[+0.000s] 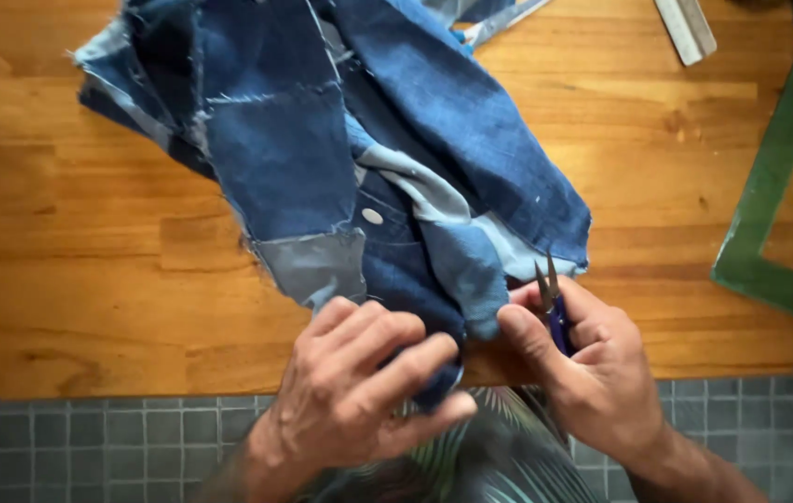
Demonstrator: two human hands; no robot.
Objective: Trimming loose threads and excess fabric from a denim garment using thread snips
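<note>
Left hand [359, 391]: closed, pinching denim [322, 149] edge at desk [89, 307] front.
Right hand [592, 363]: closed round snips [553, 303], blades pointing away, just right of the pinched edge.

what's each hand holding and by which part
The left hand grips the patchwork denim by its near edge. The right hand holds small purple-handled snips by the handle, blades pointing up.

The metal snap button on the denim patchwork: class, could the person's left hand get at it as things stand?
Probably yes. The snap button lies uncovered on top of the denim patchwork, just beyond the left hand, though that hand's fingers are now gripping the cloth's edge.
</note>
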